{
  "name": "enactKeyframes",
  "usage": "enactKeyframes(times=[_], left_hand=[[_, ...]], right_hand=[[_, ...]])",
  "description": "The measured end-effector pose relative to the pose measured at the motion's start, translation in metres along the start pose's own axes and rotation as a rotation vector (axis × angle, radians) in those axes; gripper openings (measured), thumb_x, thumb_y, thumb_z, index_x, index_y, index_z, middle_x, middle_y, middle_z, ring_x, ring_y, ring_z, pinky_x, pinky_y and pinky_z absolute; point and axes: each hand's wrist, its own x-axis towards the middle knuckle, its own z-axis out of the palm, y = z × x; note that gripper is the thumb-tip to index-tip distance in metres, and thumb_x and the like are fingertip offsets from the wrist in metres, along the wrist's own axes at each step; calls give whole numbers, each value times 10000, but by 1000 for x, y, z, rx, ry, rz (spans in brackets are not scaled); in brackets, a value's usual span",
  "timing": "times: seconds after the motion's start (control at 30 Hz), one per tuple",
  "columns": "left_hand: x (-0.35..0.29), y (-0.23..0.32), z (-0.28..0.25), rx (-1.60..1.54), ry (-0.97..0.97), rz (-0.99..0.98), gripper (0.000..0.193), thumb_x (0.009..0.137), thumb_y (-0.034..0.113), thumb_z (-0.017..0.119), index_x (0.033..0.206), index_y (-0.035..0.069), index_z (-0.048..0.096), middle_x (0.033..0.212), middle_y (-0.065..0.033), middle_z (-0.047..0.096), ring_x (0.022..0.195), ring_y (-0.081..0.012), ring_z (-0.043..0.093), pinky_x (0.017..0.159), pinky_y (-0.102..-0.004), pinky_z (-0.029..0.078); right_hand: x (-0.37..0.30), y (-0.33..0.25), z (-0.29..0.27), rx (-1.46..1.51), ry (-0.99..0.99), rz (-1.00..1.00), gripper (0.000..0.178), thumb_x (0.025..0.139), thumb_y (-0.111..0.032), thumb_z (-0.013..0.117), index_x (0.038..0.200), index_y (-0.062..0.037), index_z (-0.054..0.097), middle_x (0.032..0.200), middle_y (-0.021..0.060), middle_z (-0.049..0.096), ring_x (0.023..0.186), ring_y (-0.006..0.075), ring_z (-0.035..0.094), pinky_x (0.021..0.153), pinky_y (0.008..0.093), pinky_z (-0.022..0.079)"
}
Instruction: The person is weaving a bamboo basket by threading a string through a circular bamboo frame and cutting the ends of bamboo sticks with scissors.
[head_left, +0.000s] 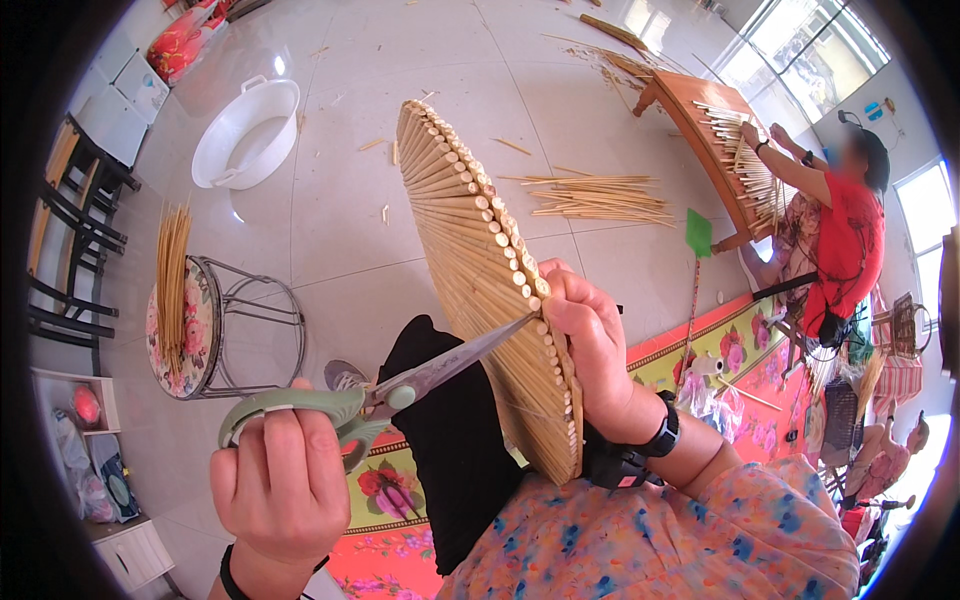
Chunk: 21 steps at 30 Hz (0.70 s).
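My left hand (283,480) is closed round the green handles of a pair of scissors (402,393). The metal blades point up to the right, and their tips touch the edge of a round mat of straw-coloured stalks (450,240). This mat stands tilted on edge in front of me, its stalks fanning out to a rim of pale cut ends. At the right side of the rim, my right hand (590,335) grips the mat, thumb near the blade tips and the other fingers partly hidden behind it. A black cloth (430,440) lies over my leg below the scissors.
A bundle of stalks (172,285) lies on a round flowered stool (205,330) at left. Beyond is a white tub (225,180). More stalks (600,197) lie on the floor. At right, a person in red (845,215) handles stalks on a wooden table (690,130); another person (885,450) sits farther right.
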Motion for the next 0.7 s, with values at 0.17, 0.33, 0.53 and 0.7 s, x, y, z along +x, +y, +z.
enactKeyframes(times=[0.17,0.33,0.53,0.7], left_hand=[[-4,1,4,-77,-9,-11,246,764,-4,605,998,-71,642,928,-140,629,710,-242,610,565,-335,379],[-10,-6,7,-176,-4,-77,268,761,33,635,1009,-67,640,937,-150,624,739,-271,615,571,-353,397],[-11,-5,9,-138,-76,-103,338,760,89,668,1068,-46,627,970,-145,623,783,-282,620,618,-373,408],[1,-3,4,-97,-6,-69,129,812,29,687,929,-22,664,842,-73,618,661,-180,592,552,-303,340]], right_hand=[[-1,-3,3,-10,2,20,191,865,-92,543,703,-39,458,940,58,514,940,146,437,858,274,371],[-1,-4,3,-2,-1,-14,224,863,-59,552,685,-53,415,938,43,518,846,106,435,776,254,390],[0,-3,2,65,24,10,229,865,-50,558,688,-52,413,942,45,522,829,101,441,748,248,390],[1,-1,4,59,24,11,231,857,-54,574,685,-49,420,931,45,520,827,104,438,747,247,383]])
